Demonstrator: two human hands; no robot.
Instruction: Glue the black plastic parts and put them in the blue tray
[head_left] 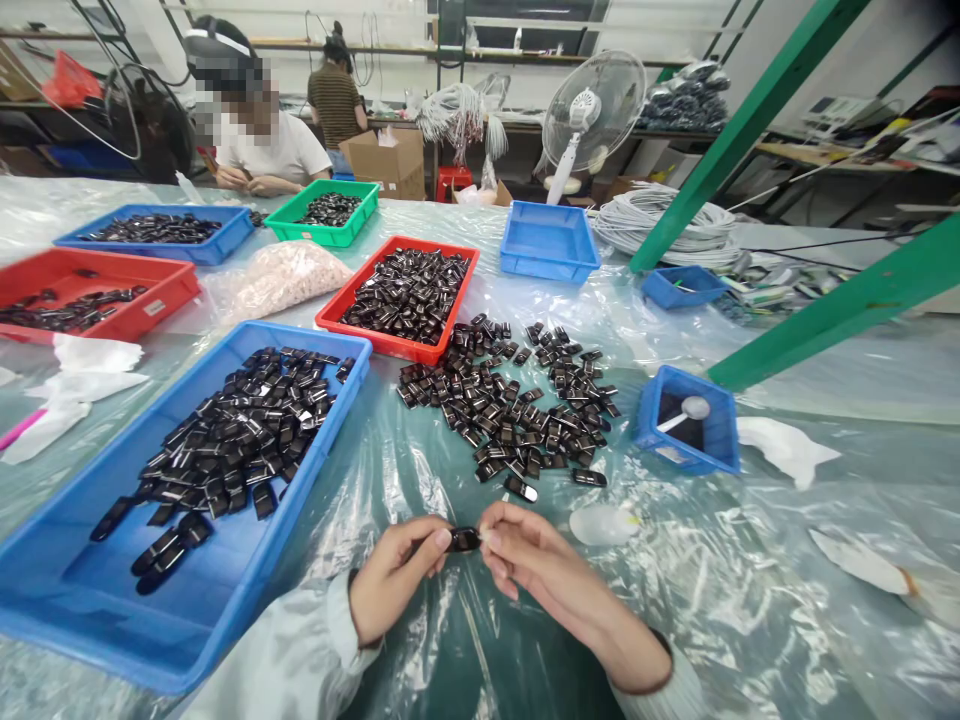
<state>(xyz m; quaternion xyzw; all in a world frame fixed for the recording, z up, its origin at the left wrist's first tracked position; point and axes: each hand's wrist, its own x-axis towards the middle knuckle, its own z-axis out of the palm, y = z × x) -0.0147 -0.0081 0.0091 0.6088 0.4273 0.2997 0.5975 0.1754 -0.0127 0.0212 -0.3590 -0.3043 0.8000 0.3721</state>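
Between thumb and fingers, my left hand point(401, 575) grips a small glossy black oblong piece point(464, 540), held level just above the plastic-covered table. At its right end my right hand point(529, 555) is closed in a pinch. Something small and pale shows at those fingertips, too small to name. Beyond my hands lies a loose heap of similar black pieces point(517, 410), and a single one point(520, 488) with a pale end lies nearest me. To the left, a large blue tray point(191, 640) carries many more black pieces.
A red tray point(405, 350) of black pieces stands behind the heap. At right is a small blue bin point(686, 460) with a white spoon point(694, 408). Green posts point(840, 300) slant across the right side. A person in a white shirt point(277, 150) sits across the table.
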